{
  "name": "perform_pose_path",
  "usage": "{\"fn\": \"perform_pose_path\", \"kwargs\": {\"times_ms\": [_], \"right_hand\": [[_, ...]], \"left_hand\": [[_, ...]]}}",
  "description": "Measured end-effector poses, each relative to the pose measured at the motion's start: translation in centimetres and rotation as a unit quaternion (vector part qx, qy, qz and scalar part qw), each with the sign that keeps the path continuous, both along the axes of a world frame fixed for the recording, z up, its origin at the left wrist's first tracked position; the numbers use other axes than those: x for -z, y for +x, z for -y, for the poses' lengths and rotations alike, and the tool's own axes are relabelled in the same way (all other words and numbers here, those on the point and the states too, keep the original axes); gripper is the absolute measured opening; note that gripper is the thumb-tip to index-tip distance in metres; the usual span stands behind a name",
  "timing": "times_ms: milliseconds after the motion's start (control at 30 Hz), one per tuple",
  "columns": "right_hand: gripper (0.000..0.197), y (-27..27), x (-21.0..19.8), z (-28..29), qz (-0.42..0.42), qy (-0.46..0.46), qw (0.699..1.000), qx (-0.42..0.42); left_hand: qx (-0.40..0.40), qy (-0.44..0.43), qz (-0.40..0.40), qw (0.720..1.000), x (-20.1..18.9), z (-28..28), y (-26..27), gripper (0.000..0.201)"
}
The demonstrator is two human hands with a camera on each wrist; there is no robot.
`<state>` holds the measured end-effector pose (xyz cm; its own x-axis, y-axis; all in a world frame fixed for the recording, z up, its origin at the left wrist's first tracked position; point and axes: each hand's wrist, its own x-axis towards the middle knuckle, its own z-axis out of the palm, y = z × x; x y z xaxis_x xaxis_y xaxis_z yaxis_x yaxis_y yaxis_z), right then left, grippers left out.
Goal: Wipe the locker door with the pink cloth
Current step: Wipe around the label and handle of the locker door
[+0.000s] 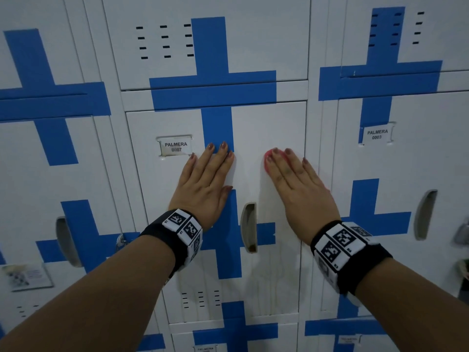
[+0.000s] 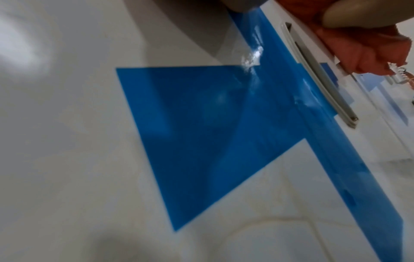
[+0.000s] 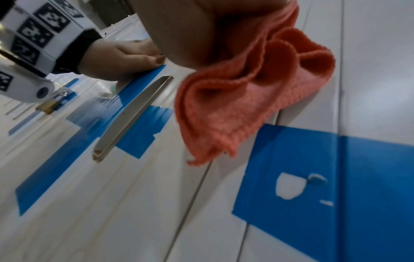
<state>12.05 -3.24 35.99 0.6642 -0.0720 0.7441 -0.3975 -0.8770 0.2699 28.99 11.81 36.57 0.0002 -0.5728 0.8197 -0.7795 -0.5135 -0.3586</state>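
The white locker door (image 1: pixel 274 128) carries a blue cross and a label reading PALMERA 0007 (image 1: pixel 175 146). My left hand (image 1: pixel 210 168) lies flat on the door, with straight fingers just right of the label. My right hand (image 1: pixel 289 171) presses the pink cloth (image 1: pixel 267 160) flat against the door's right half, fingers straight; only a pink edge shows past the fingertips. In the right wrist view the cloth (image 3: pixel 246 99) hangs bunched under the palm, with the left hand (image 3: pixel 118 58) beyond. The left wrist view shows the cloth (image 2: pixel 369 56) past the handle.
A grey recessed handle (image 1: pixel 250 227) sits between my wrists, low on the door. Neighbouring lockers flank it, one labelled PALMERA 0003 (image 1: pixel 377 134). A padlock (image 1: pixel 121 243) hangs at the left locker's edge, another (image 1: pixel 462 235) at far right. Vent slots (image 1: pixel 200 299) lie below.
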Motion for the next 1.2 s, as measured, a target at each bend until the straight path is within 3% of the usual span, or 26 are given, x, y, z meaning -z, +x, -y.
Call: {"fn": "perform_pose_path", "kwargs": {"times_ms": [233, 467, 733, 1000, 1100, 1200], "right_hand": [[0.086, 1.4, 0.7, -1.8, 0.076, 0.151, 0.986, 0.010], [0.079, 1.4, 2.0, -2.1, -0.016, -0.004, 0.999, -0.044], [0.069, 1.3, 2.7, -1.1, -0.119, -0.077, 0.988, -0.059], [0.087, 0.1, 2.3, -0.4, 0.001, 0.000, 1.000, -0.020], [0.106, -0.2, 2.2, 0.1, 0.022, 0.071, 0.997, 0.012], [0.094, 0.4, 2.7, -0.2, 0.076, 0.121, 0.989, 0.023]], "left_hand": [[-0.008, -0.002, 0.001, 1.000, 0.1, 0.1, 0.0, 0.060], [-0.011, -0.002, 0.002, 1.000, 0.1, 0.1, 0.0, 0.060], [-0.008, 0.000, -0.003, 1.000, 0.1, 0.1, -0.1, 0.059], [-0.002, -0.004, -0.003, 1.000, 0.0, 0.1, -0.1, 0.059], [-0.002, -0.005, -0.002, 1.000, 0.1, 0.0, -0.1, 0.059], [-0.001, -0.006, -0.002, 1.000, 0.0, 0.0, -0.1, 0.059]]}}
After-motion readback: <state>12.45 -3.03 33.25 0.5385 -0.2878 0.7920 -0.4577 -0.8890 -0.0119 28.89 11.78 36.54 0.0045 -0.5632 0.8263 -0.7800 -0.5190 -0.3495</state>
